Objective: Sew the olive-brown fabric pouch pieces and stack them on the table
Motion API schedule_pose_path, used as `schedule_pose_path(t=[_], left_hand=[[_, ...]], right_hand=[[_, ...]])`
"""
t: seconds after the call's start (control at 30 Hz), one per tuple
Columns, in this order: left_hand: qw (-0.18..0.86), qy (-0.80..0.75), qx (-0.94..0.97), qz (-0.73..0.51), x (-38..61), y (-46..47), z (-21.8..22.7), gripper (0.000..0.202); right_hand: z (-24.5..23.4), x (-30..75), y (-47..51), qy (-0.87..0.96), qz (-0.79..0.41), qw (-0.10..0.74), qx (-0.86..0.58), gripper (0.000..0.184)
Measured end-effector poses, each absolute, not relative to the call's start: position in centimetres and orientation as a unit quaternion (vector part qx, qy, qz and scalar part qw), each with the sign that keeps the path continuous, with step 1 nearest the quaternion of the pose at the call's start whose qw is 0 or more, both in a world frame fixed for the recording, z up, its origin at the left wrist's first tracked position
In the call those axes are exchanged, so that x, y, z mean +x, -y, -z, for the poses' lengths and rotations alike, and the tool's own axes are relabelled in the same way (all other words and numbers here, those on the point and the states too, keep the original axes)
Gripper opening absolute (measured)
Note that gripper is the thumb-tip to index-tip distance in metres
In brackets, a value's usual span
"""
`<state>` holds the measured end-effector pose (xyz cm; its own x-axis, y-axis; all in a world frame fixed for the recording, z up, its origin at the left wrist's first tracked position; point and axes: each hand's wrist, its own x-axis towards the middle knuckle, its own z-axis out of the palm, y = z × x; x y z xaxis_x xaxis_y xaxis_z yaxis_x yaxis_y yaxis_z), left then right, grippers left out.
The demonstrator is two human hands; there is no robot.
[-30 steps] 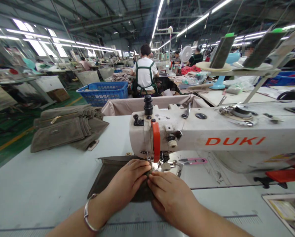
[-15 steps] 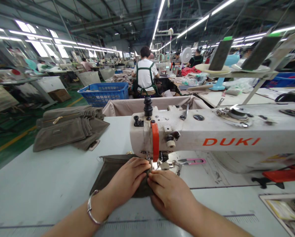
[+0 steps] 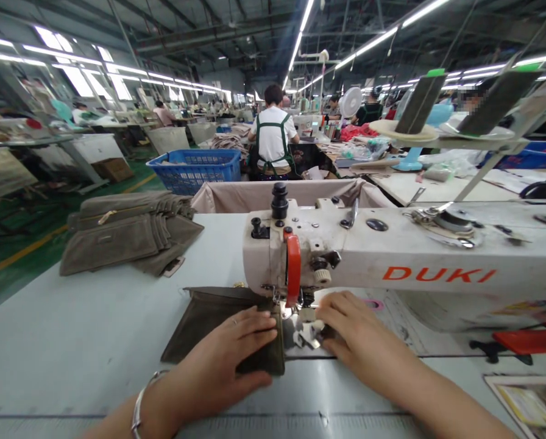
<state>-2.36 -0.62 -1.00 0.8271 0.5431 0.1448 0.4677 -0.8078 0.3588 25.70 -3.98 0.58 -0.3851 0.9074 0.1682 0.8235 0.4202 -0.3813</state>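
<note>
Lying on the table (image 3: pixel 49 347) at the lower centre of the frame, the dark fabric piece (image 3: pixel 204 314) has its right edge beside the needle area of the sewing machine (image 3: pixel 359 247). My hands are apart. My left hand (image 3: pixel 234 341) rests flat on the piece, fingers loosely spread. My right hand (image 3: pixel 353 329), fingers bent, is at the metal guide (image 3: pixel 308 336); I cannot tell whether it grips or merely touches. A pink handle (image 3: pixel 377 304) shows just behind it. Stacked fabric pieces (image 3: pixel 113 238) lie at left of frame.
</note>
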Motion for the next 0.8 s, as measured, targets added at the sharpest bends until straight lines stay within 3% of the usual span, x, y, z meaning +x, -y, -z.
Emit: schedule_pose_path(t=[0.07,0.17,0.27,0.43,0.6,0.8], left_hand=[[0.149,-0.25,0.946,-0.141,-2.1,1.2,1.0,0.038],[0.14,-0.275,0.935,-0.177,-1.4,2.0,1.2,0.04],[0.15,-0.305,0.918,-0.202,-1.2,2.2,1.4,0.038],[0.146,-0.288,0.91,-0.259,-1.7,1.7,1.4,0.036],[0.035,-0.208,0.964,-0.16,-1.3,2.1,1.5,0.042],[0.031,-0.21,0.972,-0.099,-0.8,1.2,1.6,0.04]], right_hand=[[0.9,24.9,3.0,0.789,-0.092,0.209,-0.57,0.016],[2.3,23.5,2.7,0.782,-0.061,0.235,-0.574,0.012],[2.0,22.8,4.1,0.837,-0.08,0.269,-0.47,0.005],[0.6,22.1,6.0,0.898,-0.171,0.239,-0.326,0.024],[1.4,21.3,5.9,0.905,-0.145,0.254,-0.308,0.017],[1.8,21.0,5.9,0.902,-0.126,0.262,-0.32,0.022]])
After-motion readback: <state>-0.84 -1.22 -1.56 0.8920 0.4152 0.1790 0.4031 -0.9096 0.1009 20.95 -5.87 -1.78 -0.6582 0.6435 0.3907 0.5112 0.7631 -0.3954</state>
